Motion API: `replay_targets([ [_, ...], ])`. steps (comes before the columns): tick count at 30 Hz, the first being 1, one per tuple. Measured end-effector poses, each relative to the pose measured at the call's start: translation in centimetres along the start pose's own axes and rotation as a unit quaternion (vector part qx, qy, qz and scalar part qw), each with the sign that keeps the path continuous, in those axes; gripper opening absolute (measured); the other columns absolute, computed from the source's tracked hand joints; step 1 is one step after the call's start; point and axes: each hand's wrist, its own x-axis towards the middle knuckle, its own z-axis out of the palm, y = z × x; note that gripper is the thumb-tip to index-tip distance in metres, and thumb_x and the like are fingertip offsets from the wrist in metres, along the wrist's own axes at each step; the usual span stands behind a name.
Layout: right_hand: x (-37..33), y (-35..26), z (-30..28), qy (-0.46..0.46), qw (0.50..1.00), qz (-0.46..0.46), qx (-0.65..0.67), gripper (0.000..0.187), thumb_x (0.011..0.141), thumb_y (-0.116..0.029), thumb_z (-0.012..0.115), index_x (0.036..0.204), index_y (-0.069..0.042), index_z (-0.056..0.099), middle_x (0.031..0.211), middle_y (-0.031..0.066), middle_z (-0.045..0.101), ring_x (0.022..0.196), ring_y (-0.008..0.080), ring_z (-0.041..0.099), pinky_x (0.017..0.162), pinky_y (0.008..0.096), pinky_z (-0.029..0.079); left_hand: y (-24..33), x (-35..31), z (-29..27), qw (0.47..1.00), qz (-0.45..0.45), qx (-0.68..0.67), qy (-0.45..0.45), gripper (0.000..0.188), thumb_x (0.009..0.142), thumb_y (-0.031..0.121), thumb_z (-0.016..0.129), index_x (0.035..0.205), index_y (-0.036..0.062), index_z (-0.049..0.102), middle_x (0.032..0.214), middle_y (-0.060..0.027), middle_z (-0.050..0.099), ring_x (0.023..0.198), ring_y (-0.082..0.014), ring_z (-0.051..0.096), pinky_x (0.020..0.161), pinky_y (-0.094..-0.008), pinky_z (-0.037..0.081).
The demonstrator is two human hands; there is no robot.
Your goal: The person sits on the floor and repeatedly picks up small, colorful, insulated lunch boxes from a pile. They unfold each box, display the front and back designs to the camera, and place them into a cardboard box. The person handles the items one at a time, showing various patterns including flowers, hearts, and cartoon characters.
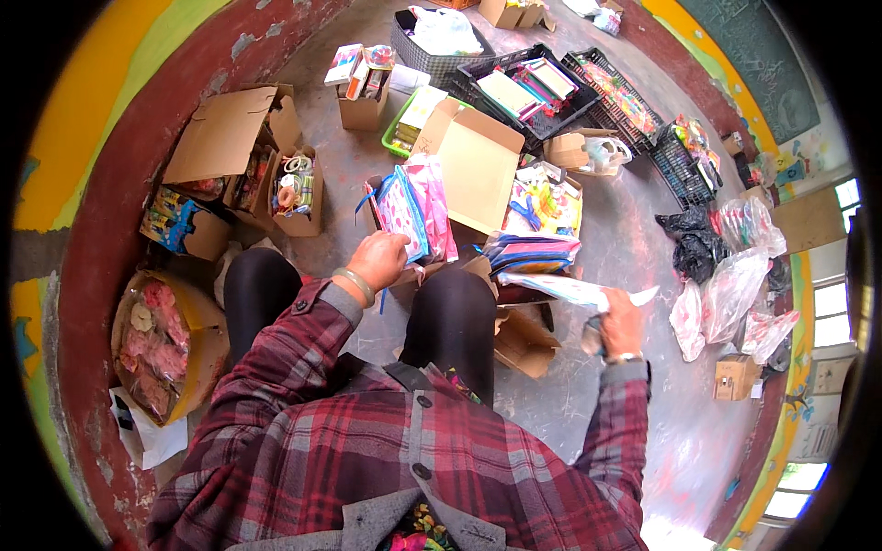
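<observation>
My left hand (377, 262), with a bangle at its wrist, is closed at the near edge of a patterned blue-and-white pouch (401, 219). Bright pink pouches (434, 204) stand against that one, just in front of my knees. Out to the right, my right hand (621, 323) grips the end of a flat white-and-blue pouch (562, 289). The other end of this pouch lies beside a stack of blue and pink pouches (533, 250). What kind of pouches they are, I cannot make out. Part of my left fingertips is hidden.
An open cardboard box (470, 170) stands ahead, next to colourful packets (544, 204). Black crates (528, 90) hold books and goods farther off. Boxes (216, 138) line the left wall. Plastic bags (735, 285) lie at right. A small empty carton (525, 342) sits by my right knee.
</observation>
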Motion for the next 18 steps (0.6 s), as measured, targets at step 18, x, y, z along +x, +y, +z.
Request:
replay_targets([
  [18,-1.6,-14.4,-6.0,0.112,0.957,-0.258,0.067,0.031,0.074,-0.005,0.064,0.104,-0.010,0.067,0.111,0.0163,0.062,0.071,0.0223,0.060,0.061,0.0316,0.045,4.7,-4.6,-11.2,0.457,-0.220,-0.840,-0.193,0.052,0.089,0.019,0.055,0.132,-0.0042,0.037,0.124,-0.0207,0.052,0.108,-0.0290,0.057,0.095,-0.0432,0.046],
])
